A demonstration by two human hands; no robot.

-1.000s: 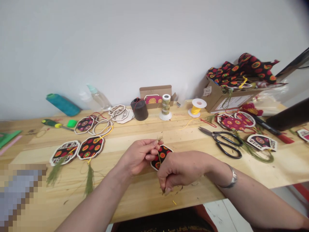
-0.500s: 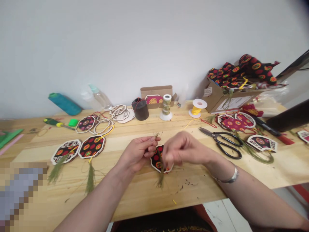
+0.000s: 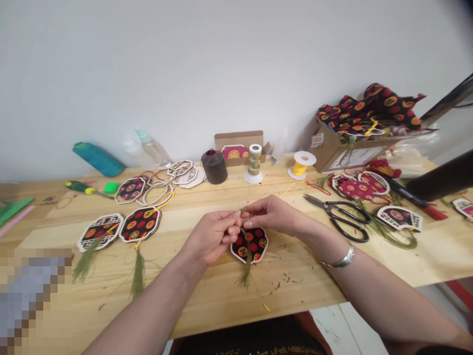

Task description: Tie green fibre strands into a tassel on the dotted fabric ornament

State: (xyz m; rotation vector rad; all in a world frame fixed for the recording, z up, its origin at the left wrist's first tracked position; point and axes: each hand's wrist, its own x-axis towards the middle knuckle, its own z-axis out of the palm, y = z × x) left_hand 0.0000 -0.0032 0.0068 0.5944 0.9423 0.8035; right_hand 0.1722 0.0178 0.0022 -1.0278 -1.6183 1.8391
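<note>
My forearms angle inward until my fingertips meet. My left hand [image 3: 216, 236] pinches the top of a green tassel [image 3: 244, 277]; my right hand [image 3: 275, 216] curls in beside it, though I can't tell whether it grips anything. The tassel trails below my fingers, across the black patterned ornament [image 3: 260, 245] on the table [image 3: 207, 301].

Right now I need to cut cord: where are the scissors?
The scissors lie on the table right of centre in the head view, between the right hand and fan-shaped ornament.
</note>
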